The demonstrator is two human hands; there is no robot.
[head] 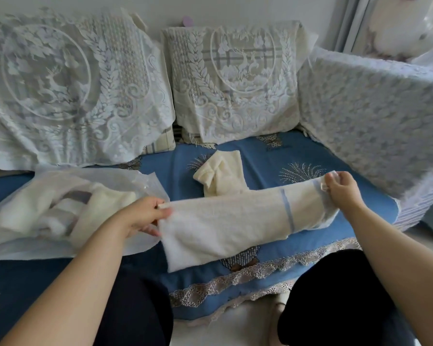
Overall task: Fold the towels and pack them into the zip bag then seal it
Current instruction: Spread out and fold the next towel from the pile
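Observation:
A long cream towel with a thin blue stripe [225, 221] is stretched across the blue sofa seat between both hands. My left hand [145, 216] pinches its left end, and my right hand [343, 188] pinches its right end, lifted slightly. To the left lies a translucent white zip bag [35, 236] with folded towels showing inside it. Behind the stretched towel, a second cream towel [223, 176] lies crumpled on the seat.
The blue seat cover [298, 156] has a lace trim [235, 278] along its front edge. Lace-covered back cushions [80, 91] stand behind, and a lace-covered armrest [375, 116] rises at the right. My dark-clothed knees are at the bottom.

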